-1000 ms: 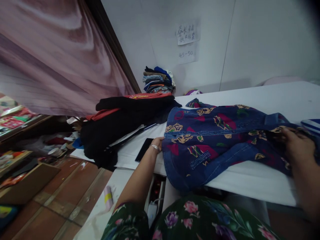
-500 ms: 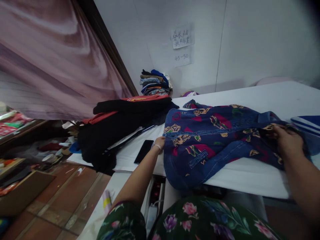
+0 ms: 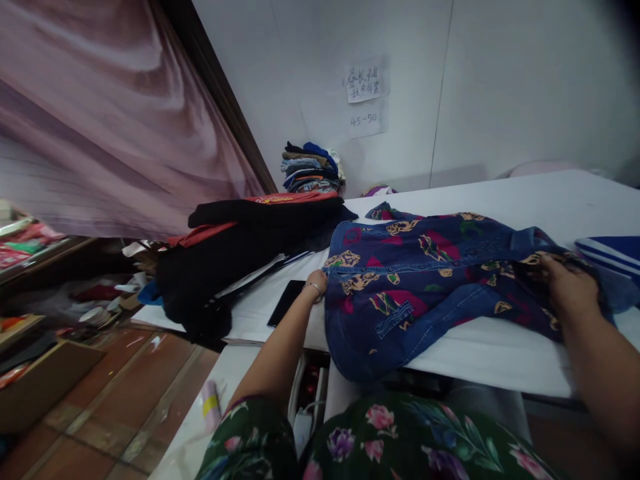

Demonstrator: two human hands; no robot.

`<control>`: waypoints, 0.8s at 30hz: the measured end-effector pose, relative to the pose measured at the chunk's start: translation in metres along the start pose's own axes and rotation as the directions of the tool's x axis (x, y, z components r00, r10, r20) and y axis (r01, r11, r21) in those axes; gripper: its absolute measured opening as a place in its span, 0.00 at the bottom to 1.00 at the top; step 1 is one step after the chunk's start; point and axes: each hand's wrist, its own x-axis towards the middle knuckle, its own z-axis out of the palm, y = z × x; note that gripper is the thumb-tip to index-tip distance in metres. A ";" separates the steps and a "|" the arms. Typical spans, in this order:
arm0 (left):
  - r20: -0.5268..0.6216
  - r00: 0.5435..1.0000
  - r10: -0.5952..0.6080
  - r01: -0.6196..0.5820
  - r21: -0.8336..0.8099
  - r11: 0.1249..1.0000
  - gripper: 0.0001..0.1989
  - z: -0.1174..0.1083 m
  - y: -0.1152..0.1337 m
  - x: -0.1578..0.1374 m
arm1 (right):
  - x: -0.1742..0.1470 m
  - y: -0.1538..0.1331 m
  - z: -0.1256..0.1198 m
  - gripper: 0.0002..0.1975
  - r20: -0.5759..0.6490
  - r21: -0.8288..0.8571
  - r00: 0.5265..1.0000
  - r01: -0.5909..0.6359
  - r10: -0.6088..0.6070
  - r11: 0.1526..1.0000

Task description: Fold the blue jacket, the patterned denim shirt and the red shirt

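Patterned denim shirt point(image 3: 415, 267) held at both ends

The left hand point(image 3: 317, 285) pinches its hem; the right hand point(image 3: 570, 287) clamps its other end. It lies on one white table point(image 3: 565, 193), one phone point(image 3: 284, 304) nearby. Below, one bin point(image 3: 295, 387) holds a white block point(image 3: 302, 430) and something red point(image 3: 311, 380); leftward, one box point(image 3: 57, 387) holds orange stuff point(image 3: 13, 375).
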 end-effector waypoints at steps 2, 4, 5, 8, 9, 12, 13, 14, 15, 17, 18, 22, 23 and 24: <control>-0.026 0.999 0.019 -0.018 0.025 1.000 0.08 -0.002 -0.005 -0.004 | 0.002 0.001 0.000 0.04 0.021 0.002 1.000 0.009 -0.009 1.000; -0.041 0.999 0.032 -0.031 0.037 0.999 0.08 -0.003 -0.008 -0.008 | 0.002 0.002 -0.001 0.04 0.038 -0.005 0.999 0.015 -0.015 1.000; -0.045 0.998 0.034 -0.033 0.037 0.999 0.09 -0.004 -0.010 -0.010 | 0.001 0.002 -0.001 0.04 0.043 -0.011 0.999 0.018 -0.017 1.000; -0.035 0.999 0.021 -0.021 0.011 1.000 0.12 -0.007 -0.013 -0.014 | 0.001 0.002 -0.001 0.04 0.043 -0.028 0.999 0.030 -0.029 0.999; -0.028 1.000 0.009 -0.010 -0.006 1.000 0.15 -0.009 -0.014 -0.015 | 0.001 0.002 -0.001 0.04 0.040 -0.035 0.999 0.036 -0.035 0.999; 0.002 0.999 -0.042 0.042 -0.066 0.997 0.27 -0.013 -0.016 -0.021 | 0.004 0.004 -0.002 0.04 0.031 -0.050 0.999 0.047 -0.045 0.998; 0.007 0.999 -0.047 0.047 -0.071 0.996 0.30 -0.015 -0.016 -0.023 | 0.005 0.005 -0.002 0.04 0.025 -0.051 0.999 0.046 -0.045 0.998; 0.009 0.999 -0.040 0.040 -0.071 0.997 0.30 -0.015 -0.015 -0.026 | 0.005 0.005 -0.002 0.04 0.024 -0.051 0.999 0.045 -0.044 0.998; 0.007 1.000 -0.017 0.018 -0.057 0.998 0.29 -0.016 -0.014 -0.028 | 0.005 0.005 -0.002 0.04 0.025 -0.052 0.999 0.048 -0.047 0.998; -0.013 0.998 0.063 -0.063 0.016 0.998 0.24 -0.015 -0.012 -0.032 | 0.004 0.004 -0.001 0.04 0.034 -0.049 0.998 0.051 -0.050 0.997; -0.031 0.994 0.108 -0.106 0.064 0.992 0.21 -0.014 -0.011 -0.033 | 0.003 0.003 -0.001 0.04 0.035 -0.041 0.998 0.053 -0.052 0.998; -0.163 0.959 0.231 -0.206 0.154 0.966 0.12 -0.010 -0.006 -0.036 | -0.002 0.000 0.000 0.05 0.027 -0.033 0.999 0.046 -0.045 0.998; -0.198 0.951 0.239 -0.216 0.130 0.968 0.11 -0.010 -0.006 -0.035 | -0.002 -0.001 0.000 0.04 0.025 -0.045 0.999 0.047 -0.046 0.998; -0.221 0.948 0.230 -0.212 0.103 0.972 0.11 -0.010 -0.006 -0.034 | -0.003 -0.001 0.000 0.04 0.024 -0.057 0.999 0.048 -0.047 0.997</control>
